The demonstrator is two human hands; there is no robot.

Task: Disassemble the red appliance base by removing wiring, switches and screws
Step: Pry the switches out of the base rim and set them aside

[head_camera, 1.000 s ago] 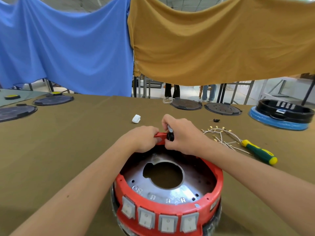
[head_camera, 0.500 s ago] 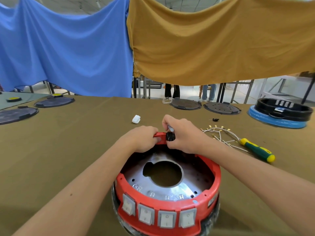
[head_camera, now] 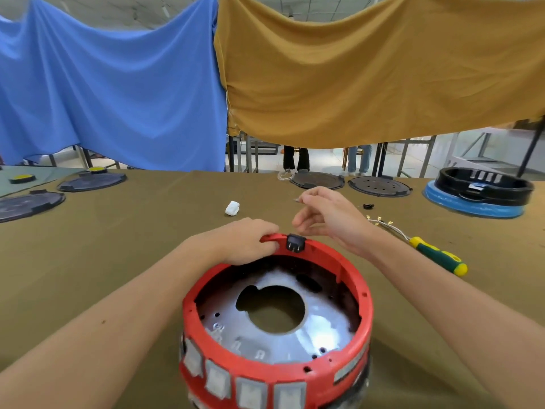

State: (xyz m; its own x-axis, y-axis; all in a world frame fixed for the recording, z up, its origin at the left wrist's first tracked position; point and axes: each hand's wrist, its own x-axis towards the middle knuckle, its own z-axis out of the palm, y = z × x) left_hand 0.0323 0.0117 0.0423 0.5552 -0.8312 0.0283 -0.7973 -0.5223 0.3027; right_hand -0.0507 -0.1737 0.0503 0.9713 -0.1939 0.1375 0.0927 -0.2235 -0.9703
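From the head camera, the red appliance base [head_camera: 275, 317] sits on the olive-covered counter [head_camera: 118, 246] nearest the viewer, open side up, with a metal plate [head_camera: 295, 335] inside and a row of four pale rocker switches [head_camera: 247, 388] along its near wall. The left hand [head_camera: 246, 240] grips the far rim of the base, fingers curled over the red edge, as it did half a second ago. Just beside that hand, a small black socket part [head_camera: 295, 242] with metal prongs is seated in the far rim; earlier the right hand covered it, and now it is uncovered. The right hand [head_camera: 327, 216] has lifted off the rim and hovers beyond the base, thumb and forefinger drawn together at the top around something thin and metallic, too small to identify, while the other fingers hang loosely curled. To the right of the base lie a bundle of white wires [head_camera: 386, 227] with brass terminals and a green-and-yellow screwdriver [head_camera: 439, 255], both unmoved. Beyond the base, a small white piece [head_camera: 232, 208] and a small black piece [head_camera: 367, 206] lie on the counter where they were. Far right of the base stands a black housing [head_camera: 483, 187] on a blue ring
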